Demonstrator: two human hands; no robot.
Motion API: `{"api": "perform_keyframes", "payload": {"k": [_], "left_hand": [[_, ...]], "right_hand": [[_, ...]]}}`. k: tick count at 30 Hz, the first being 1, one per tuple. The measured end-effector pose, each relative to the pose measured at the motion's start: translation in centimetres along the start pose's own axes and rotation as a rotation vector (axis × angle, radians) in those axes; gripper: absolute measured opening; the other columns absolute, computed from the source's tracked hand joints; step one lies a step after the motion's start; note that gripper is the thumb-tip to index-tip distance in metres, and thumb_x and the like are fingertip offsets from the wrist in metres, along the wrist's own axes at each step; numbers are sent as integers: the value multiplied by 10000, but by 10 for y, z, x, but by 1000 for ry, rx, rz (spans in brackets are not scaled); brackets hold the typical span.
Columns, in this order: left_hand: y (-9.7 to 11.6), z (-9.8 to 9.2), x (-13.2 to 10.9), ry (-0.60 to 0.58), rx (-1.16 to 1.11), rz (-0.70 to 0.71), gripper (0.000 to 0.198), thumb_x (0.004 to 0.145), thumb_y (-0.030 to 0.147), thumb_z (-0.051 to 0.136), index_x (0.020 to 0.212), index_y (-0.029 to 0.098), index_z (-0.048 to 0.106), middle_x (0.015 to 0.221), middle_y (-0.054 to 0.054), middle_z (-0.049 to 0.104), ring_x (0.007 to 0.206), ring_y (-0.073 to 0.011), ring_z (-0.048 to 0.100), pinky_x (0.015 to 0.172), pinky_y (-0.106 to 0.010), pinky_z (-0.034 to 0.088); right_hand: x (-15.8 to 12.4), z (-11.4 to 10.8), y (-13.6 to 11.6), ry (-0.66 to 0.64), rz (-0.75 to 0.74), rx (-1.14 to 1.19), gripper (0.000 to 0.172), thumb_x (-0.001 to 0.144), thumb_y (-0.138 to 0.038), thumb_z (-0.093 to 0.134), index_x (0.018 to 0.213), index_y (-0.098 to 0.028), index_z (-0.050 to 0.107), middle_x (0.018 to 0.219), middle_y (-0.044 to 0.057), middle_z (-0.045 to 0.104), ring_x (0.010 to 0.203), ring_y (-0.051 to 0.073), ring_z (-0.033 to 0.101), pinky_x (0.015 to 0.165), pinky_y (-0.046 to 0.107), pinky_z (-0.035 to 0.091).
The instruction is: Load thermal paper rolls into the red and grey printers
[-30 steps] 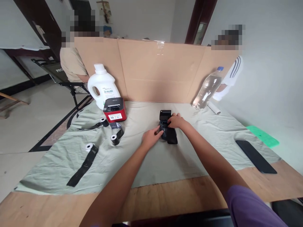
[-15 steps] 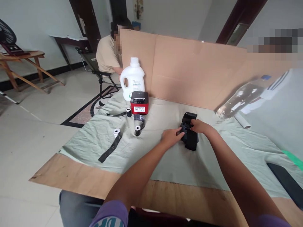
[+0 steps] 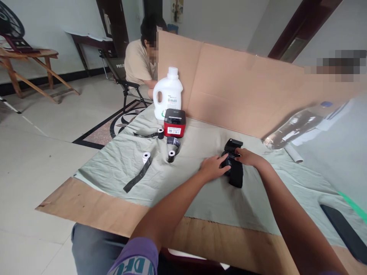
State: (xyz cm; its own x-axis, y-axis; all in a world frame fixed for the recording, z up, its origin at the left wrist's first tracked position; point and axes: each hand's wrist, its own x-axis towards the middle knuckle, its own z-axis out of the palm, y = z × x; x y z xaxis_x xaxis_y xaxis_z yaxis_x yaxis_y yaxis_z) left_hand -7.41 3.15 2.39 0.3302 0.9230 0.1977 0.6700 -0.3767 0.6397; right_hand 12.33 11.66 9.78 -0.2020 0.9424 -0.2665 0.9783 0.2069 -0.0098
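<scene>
A black device (image 3: 236,173) with a raised flap at its far end lies on the pale green cloth. My left hand (image 3: 213,167) grips its left side, thumb and fingers on the body. On the right, my right hand (image 3: 247,156) pinches the device near its middle, just below the flap. To the left are a red and black box-shaped printer (image 3: 174,124) and paper rolls: a white one (image 3: 146,156) with a dark strip pulled out, and two small dark ones (image 3: 171,156) near the printer.
A white jug (image 3: 169,93) stands behind the printer, before an upright cardboard sheet (image 3: 235,84). At right are a clear plastic bottle (image 3: 295,126), a white tube (image 3: 294,153) and a dark phone (image 3: 342,229). A seated person (image 3: 139,63) is beyond the table.
The view has shifted slightly, so most things appear further right. Both hands remain on the black device, with the left fingers spread a little more over it.
</scene>
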Motion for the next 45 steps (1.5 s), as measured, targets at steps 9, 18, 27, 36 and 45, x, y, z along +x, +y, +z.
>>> {"api": "perform_keyframes", "payload": {"k": [9, 18, 27, 36, 45], "left_hand": [[3, -1, -1, 3, -11, -29, 654, 928, 626, 461, 1522, 365, 383, 1211, -48, 658, 1104, -267, 635, 952, -363, 472], [3, 4, 2, 12, -21, -61, 662, 908, 636, 475, 1512, 378, 386, 1262, -50, 652, 1170, -286, 604, 1007, -408, 444], [4, 1, 0, 7, -23, -60, 640, 909, 624, 478, 1500, 394, 394, 1225, -51, 661, 1153, -288, 607, 987, -412, 450], [2, 4, -1, 35, 40, -32, 642, 923, 617, 458, 1515, 381, 379, 1185, -49, 664, 1116, -290, 628, 972, -410, 468], [-1, 8, -1, 35, 54, 0, 526, 1014, 454, 358, 1518, 312, 406, 1149, -69, 693, 1101, -272, 643, 956, -380, 479]], "right_hand": [[-10, 6, 2, 20, -75, 96, 182, 900, -174, 534, 1079, -177, 564, 1035, 103, 700, 926, 246, 664, 778, 304, 483], [-8, 6, 3, -13, -80, 65, 215, 913, -167, 530, 1128, -176, 529, 1057, 116, 700, 943, 241, 663, 797, 301, 483], [-12, 6, 4, 6, -109, 89, 123, 924, -183, 502, 1045, -166, 511, 1049, 130, 678, 941, 241, 637, 828, 328, 477], [-19, 4, 17, 182, -208, 442, 168, 797, -331, 577, 877, -202, 505, 827, 23, 585, 810, 208, 557, 799, 367, 490], [-63, -69, -48, 325, -303, 960, 466, 730, -575, 752, 965, -225, 554, 746, -17, 574, 671, 162, 593, 670, 313, 535]]}}
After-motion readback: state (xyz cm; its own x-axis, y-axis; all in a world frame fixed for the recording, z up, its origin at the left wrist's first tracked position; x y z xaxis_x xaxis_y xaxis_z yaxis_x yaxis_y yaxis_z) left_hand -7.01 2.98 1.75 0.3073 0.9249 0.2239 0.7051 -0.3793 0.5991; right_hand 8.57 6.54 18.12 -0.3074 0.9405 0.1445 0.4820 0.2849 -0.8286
